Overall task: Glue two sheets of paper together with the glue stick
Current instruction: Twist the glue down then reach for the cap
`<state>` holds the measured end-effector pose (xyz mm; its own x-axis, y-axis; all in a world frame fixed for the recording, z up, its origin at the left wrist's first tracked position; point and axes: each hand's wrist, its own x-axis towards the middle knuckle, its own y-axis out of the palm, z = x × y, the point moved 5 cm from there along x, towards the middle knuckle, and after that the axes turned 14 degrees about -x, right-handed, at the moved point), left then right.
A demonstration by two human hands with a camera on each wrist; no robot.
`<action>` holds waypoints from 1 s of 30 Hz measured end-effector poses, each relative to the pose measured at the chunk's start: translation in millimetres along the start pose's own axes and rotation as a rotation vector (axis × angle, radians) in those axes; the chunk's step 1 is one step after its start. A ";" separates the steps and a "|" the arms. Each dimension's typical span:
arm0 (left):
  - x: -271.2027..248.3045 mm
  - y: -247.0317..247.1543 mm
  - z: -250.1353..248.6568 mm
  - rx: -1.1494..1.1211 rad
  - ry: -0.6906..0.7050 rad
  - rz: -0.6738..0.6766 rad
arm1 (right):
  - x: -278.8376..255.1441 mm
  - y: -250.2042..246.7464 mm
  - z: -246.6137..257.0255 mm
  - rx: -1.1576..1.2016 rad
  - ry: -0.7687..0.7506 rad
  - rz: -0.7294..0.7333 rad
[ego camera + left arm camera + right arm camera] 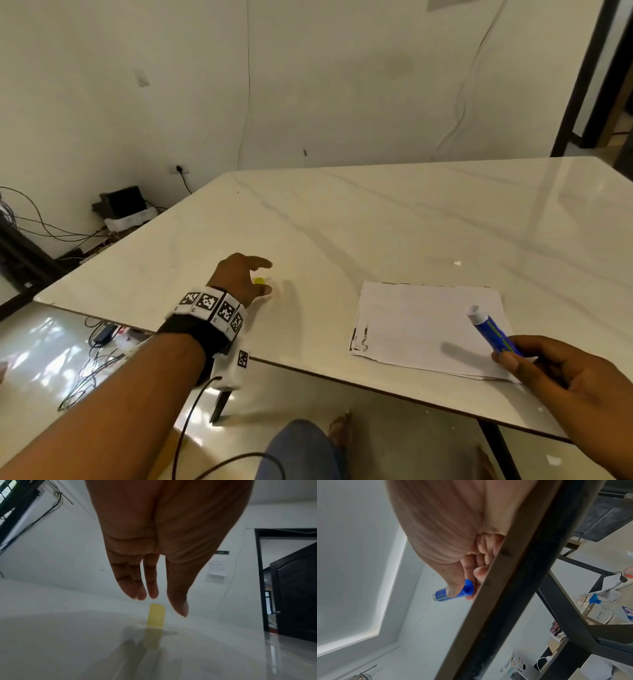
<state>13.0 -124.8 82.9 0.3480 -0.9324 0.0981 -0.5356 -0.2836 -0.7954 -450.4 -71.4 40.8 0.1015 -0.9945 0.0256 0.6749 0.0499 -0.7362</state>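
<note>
A stack of white paper sheets point(428, 329) lies on the marble table near its front edge. My right hand point(555, 373) grips a blue glue stick point(493, 334) by its lower end, its uncapped white tip raised over the sheets' right side; the right wrist view shows the glue stick point(453, 593) pinched between thumb and fingers. The yellow cap point(155, 615) stands upright on the table to the left of the sheets. My left hand point(246, 277) hovers just above the cap point(259, 281) with straight, relaxed fingers point(137, 585), not touching it.
The marble table point(376, 222) stretches far and right behind the sheets. A small white scrap point(457, 263) lies beyond the paper. Cables and a dark box point(121, 204) sit on the floor at the left. A dark table leg point(496, 445) stands below the front edge.
</note>
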 end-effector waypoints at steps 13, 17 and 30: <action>-30.2 34.4 -52.3 -0.867 -0.023 0.168 | -4.2 -0.7 10.6 0.009 -0.002 0.000; -85.0 91.9 -112.8 -1.368 -0.147 0.375 | -4.0 -0.7 8.3 0.034 -0.029 -0.012; -124.6 148.6 -155.3 -1.387 -0.053 0.549 | 2.4 6.0 1.9 0.021 -0.123 -0.053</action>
<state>-229.5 -85.6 45.5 -0.1237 -0.9903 -0.0629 -0.8816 0.0806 0.4650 -444.7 -73.4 37.7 0.1534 -0.9770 0.1480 0.6966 0.0008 -0.7174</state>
